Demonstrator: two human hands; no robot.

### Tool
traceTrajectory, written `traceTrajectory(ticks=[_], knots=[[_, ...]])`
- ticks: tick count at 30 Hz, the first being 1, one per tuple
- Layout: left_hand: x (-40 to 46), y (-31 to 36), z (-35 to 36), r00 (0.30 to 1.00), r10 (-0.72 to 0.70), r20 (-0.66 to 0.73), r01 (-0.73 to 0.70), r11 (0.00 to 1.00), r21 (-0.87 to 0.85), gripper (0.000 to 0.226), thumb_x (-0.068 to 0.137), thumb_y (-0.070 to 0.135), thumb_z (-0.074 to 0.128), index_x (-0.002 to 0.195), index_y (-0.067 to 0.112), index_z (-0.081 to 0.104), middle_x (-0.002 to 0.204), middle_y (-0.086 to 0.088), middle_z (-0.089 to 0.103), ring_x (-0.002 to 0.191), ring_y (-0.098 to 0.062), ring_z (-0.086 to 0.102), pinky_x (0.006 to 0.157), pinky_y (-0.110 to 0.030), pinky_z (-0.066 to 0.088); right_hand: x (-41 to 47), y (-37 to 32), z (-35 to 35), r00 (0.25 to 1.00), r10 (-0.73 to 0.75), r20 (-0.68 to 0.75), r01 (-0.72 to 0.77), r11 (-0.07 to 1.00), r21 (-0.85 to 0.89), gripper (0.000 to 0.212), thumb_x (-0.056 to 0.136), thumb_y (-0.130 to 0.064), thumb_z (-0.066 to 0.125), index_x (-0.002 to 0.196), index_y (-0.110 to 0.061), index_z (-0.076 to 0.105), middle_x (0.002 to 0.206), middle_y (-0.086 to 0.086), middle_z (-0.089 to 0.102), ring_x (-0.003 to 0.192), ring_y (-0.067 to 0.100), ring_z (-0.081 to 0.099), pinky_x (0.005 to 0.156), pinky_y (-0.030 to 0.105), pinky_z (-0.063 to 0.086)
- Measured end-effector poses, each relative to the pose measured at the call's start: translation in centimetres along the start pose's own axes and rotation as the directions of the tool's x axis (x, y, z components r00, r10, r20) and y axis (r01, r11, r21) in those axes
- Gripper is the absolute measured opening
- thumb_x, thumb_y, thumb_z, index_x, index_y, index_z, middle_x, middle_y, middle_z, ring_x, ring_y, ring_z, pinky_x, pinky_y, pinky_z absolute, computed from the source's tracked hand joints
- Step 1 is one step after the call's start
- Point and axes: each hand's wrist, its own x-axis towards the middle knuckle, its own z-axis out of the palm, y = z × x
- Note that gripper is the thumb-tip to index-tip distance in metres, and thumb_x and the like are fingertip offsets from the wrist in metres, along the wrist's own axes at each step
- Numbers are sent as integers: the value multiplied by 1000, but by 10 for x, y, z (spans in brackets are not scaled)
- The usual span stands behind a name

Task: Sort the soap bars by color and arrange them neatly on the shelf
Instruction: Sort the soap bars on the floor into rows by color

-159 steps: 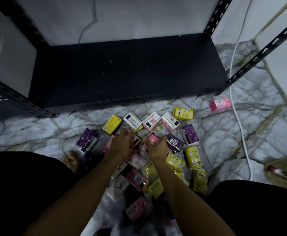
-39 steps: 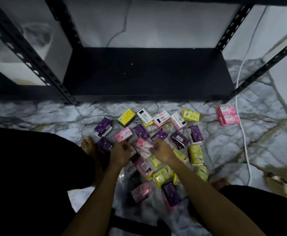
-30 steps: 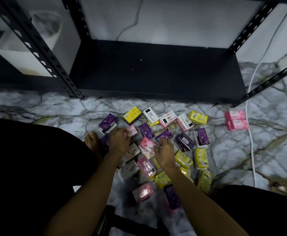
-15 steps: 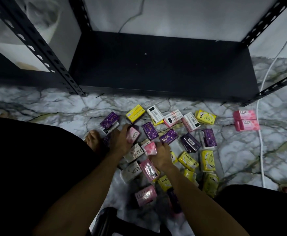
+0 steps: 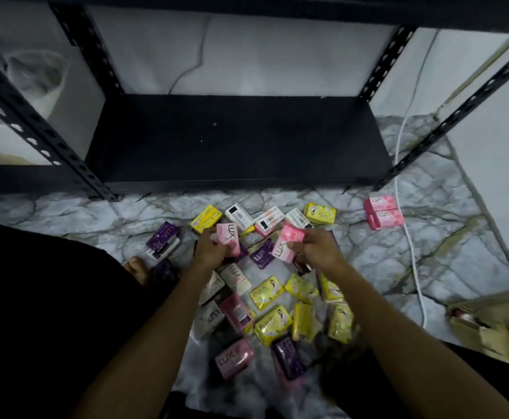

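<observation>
Hands have risen from the floor pile, left hand [image 5: 214, 252] and right hand [image 5: 318, 247] each gripping one pink soap bar [image 5: 228, 238] in curled fingers, so pink sorting proceeds while the shelf [image 5: 238, 146] holds none.

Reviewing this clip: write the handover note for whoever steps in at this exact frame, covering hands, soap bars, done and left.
Left hand holds a pink Lux bar; right hand holds another pink bar.
Two pink bars sit together on the floor, right of the pile.
Mixed pile of yellow, purple, pink and white bars lies on the floor.
Shelf board holds no soap.
Left: finish color groups, then arrange on the shelf.
</observation>
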Motion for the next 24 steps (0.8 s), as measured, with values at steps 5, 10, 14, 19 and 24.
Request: traceTrajectory(ticks=[5, 10, 14, 19, 24], knots=[[-27, 62, 54, 966, 120, 228, -83, 983, -165, 64, 84, -8, 71, 133, 25, 46, 107, -13, 67, 80, -17, 63, 55, -24, 54, -26, -60, -130, 997, -67, 33, 69, 995, -73, 19, 79, 8, 75, 89, -3, 63, 70, 8, 67, 63, 23, 62, 52, 28, 56], [-52, 117, 120, 911, 168, 377, -103, 977, -185, 55, 80, -6, 75, 121, 21, 49, 109, -17, 67, 82, -27, 68, 69, -48, 59, -52, -81, -249, 998, -43, -50, 36, 989, -140, 31, 79, 4, 77, 103, 4, 57, 85, 23, 66, 70, 31, 67, 61, 35, 61], [-67, 138, 177, 881, 159, 446, -67, 974, -216, 58, 79, -2, 78, 118, 27, 47, 92, -14, 71, 63, -26, 65, 59, -39, 60, -48, -38, -301, 986, 20, -163, -20, 1000, -1, 31, 77, 5, 78, 99, 4, 57, 88, 26, 67, 71, 34, 69, 66, 42, 63], [-61, 127, 239, 859, 101, 502, -1, 981, -195, 57, 78, -1, 79, 124, 25, 59, 87, -7, 74, 68, -22, 68, 72, -45, 61, -3, 71, -310, 951, 157, -266, -76, 954, 291, 43, 76, 5, 77, 109, 17, 53, 103, 42, 63, 81, 44, 70, 74, 60, 58], [-35, 92, 299, 880, -3, 475, 108, 975, -194, 47, 81, -2, 75, 118, 13, 50, 91, -18, 75, 72, -38, 73, 63, -45, 63, 60, 149, -284, 898, 310, -313, -120, 856, 502, 29, 82, 7, 72, 105, 15, 55, 97, 37, 65, 58, 26, 70, 50, 35, 60]])
